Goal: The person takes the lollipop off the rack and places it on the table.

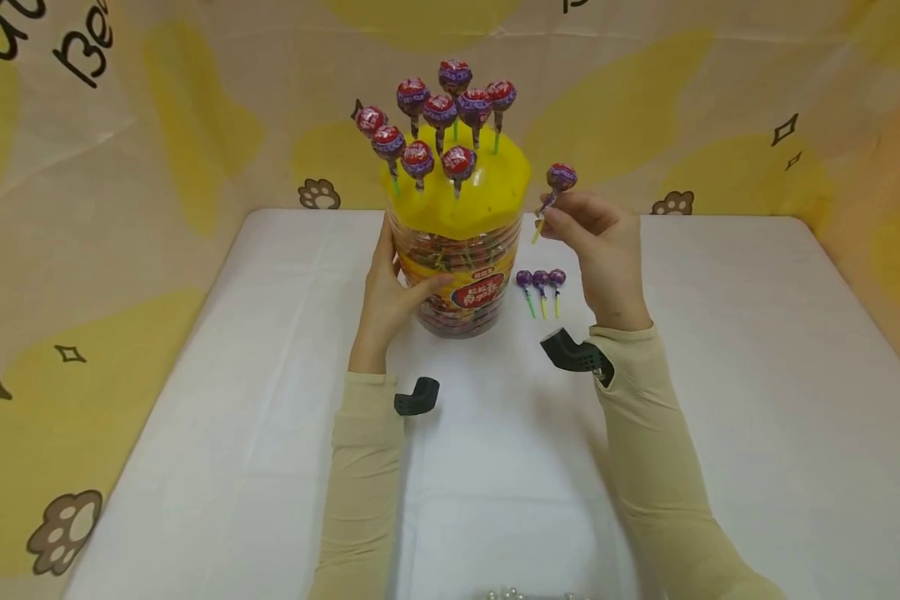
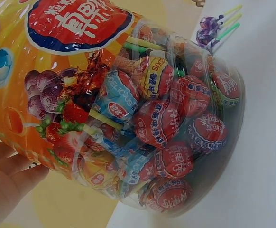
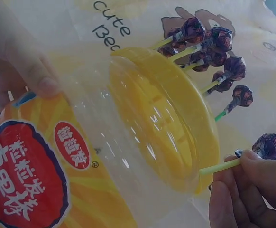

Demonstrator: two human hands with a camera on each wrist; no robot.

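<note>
A clear plastic candy jar point(image 1: 457, 317) with an orange label and a yellow lid point(image 1: 450, 215) stands upright on the table. Several purple-and-red lollipops point(image 1: 459, 162) stick up from the lid. My left hand point(image 1: 390, 296) grips the jar's left side, thumb across the label. To the right of the lid, my right hand point(image 1: 603, 242) pinches one lollipop point(image 1: 562, 177) by its yellow stick, candy end up. In the right wrist view, that stick point(image 3: 221, 166) points at the lid's edge; whether they touch I cannot tell. More wrapped lollipops point(image 2: 157, 121) show through the jar wall.
Three purple lollipops point(image 1: 541, 279) lie side by side on the white table point(image 1: 232, 400), right of the jar. A yellow patterned cloth point(image 1: 607, 100) hangs behind. Some small pearl-like beads point(image 1: 513, 594) show at the bottom edge of the head view.
</note>
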